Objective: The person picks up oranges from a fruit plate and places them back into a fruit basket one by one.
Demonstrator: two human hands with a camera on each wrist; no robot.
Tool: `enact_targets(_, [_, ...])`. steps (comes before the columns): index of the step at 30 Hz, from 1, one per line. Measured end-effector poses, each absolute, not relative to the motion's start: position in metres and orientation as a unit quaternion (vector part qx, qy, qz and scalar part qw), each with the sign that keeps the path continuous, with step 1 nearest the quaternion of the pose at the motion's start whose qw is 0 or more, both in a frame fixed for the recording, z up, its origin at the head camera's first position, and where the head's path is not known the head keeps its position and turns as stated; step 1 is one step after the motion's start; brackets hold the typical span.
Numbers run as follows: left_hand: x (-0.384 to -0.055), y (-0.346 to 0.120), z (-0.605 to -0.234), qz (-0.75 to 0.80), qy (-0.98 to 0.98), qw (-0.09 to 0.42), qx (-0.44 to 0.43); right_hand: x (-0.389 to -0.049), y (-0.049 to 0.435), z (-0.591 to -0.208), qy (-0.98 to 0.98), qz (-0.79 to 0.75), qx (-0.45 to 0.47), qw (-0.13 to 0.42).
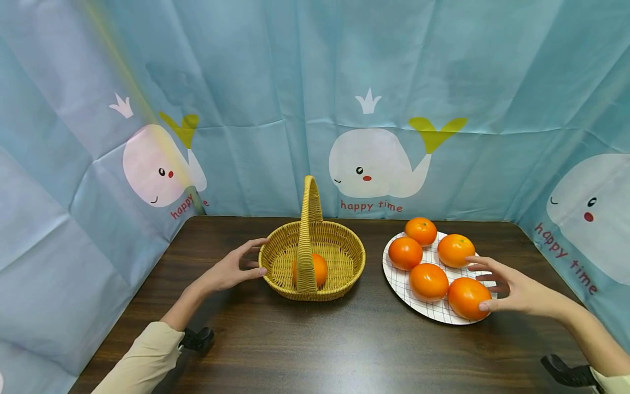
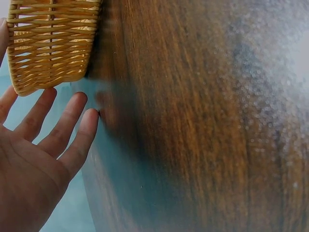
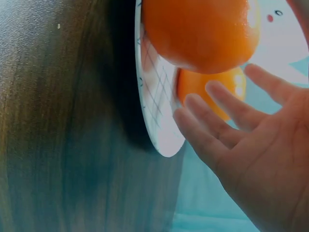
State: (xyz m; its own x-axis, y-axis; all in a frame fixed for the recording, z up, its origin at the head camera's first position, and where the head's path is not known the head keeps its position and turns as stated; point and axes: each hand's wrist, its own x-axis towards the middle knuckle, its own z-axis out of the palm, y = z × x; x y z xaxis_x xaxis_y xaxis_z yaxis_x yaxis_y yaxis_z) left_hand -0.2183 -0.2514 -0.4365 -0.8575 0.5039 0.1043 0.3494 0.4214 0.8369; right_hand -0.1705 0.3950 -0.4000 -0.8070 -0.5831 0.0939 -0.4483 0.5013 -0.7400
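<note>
At the left side of a yellow wicker basket (image 1: 344, 262) is my left hand (image 1: 236, 268), thumb and forefinger at its rim. In the left wrist view that hand's fingers (image 2: 65, 123) are spread by the basket's woven wall (image 2: 53, 53). One orange (image 1: 319, 270) lies in the basket, partly behind the upright handle. Over the right edge of a white checked plate (image 1: 401, 287), my right hand (image 1: 521, 290) spreads around the nearest orange (image 1: 465, 298), thumb at its lower right side. In the right wrist view the fingers (image 3: 231, 104) are loosely extended, not closed around the fruit.
Several more oranges (image 1: 428, 282) share the plate. Basket and plate stand apart on a dark wooden table (image 1: 315, 345). A blue curtain (image 1: 275, 82) with printed whales hangs behind and at both sides of the table.
</note>
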Motion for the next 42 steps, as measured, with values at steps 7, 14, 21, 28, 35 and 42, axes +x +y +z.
enact_targets(7, [-0.217, -0.252, -0.436, 0.472, 0.840, 0.079, 0.255, -0.172, 0.395, -0.407, 0.855, -0.407, -0.304, 0.102])
enact_targets(14, [-0.217, -0.252, -0.437, 0.473, 0.839, 0.074, 0.260, -0.175, 0.397, -0.409, 0.844, -0.405, -0.333, 0.116])
enact_targets(21, [-0.217, -0.251, -0.438, 0.474, 0.838, 0.076, 0.259, -0.176, 0.399, -0.406, 0.842, -0.407, -0.332, 0.121])
enact_targets(28, [-0.217, -0.252, -0.437, 0.474, 0.838, 0.077, 0.260, -0.178, 0.403, -0.399, 0.817, -0.447, -0.339, 0.134])
enact_targets(35, [-0.217, -0.252, -0.436, 0.476, 0.837, 0.078, 0.258, -0.180, 0.402, -0.389, 0.811, -0.467, -0.336, 0.111])
enact_targets(42, [-0.217, -0.252, -0.436, 0.476, 0.838, 0.084, 0.254, -0.186, 0.396, -0.381, 0.816, -0.460, -0.338, 0.086])
